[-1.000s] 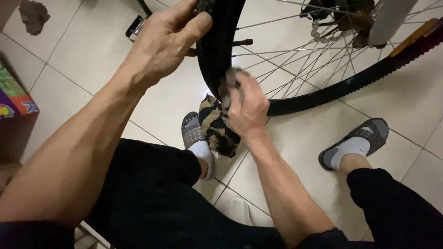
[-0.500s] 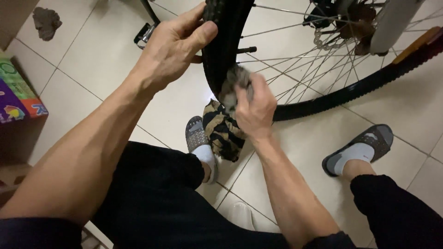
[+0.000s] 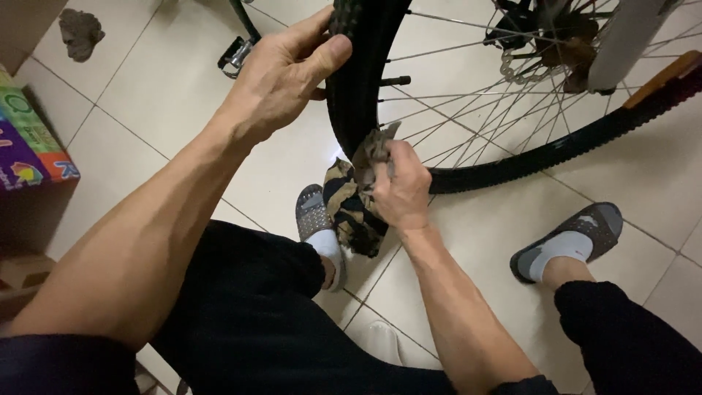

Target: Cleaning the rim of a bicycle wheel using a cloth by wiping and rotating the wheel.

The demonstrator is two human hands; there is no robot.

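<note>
Nearest the camera: black trousers (image 3: pixel 248 322) on both legs, person seated, knees apart over pale tiled floor (image 3: pixel 643 183). Both forearms reach forward, bare.

Right hand (image 3: pixel 401 189) sits low centre, fingers curled tight around a camouflage-pattern rag (image 3: pixel 352 205). The rag is bunched in the fist, top end pressed against the inner side of the bicycle tyre (image 3: pixel 365 80) near the rim, loose tail hanging down toward the left foot. Grip closed, knuckles toward camera.

Just past the knees: left foot in a grey slipper (image 3: pixel 314 219) with white sock, partly behind the hanging rag. Right foot in a second grey slipper (image 3: pixel 578 238), white sock, well apart to the right.

Left hand (image 3: pixel 281 77) is higher and further out, clamped over the black knobby tyre from the left side: thumb on the tread, fingers wrapped round it, narrow grip holding the wheel.

Wheel stands upright, tyre running from top centre down and curving right along the floor. Metal spokes (image 3: pixel 475 110) fan toward the hub and brake disc (image 3: pixel 548 44) at top right, partly cut off.

Further out: bike pedal (image 3: pixel 235 53) top left of the hand, a grey crumpled cloth (image 3: pixel 79 31) on the tiles at far left, colourful cardboard box (image 3: pixel 29 146) at left edge.
</note>
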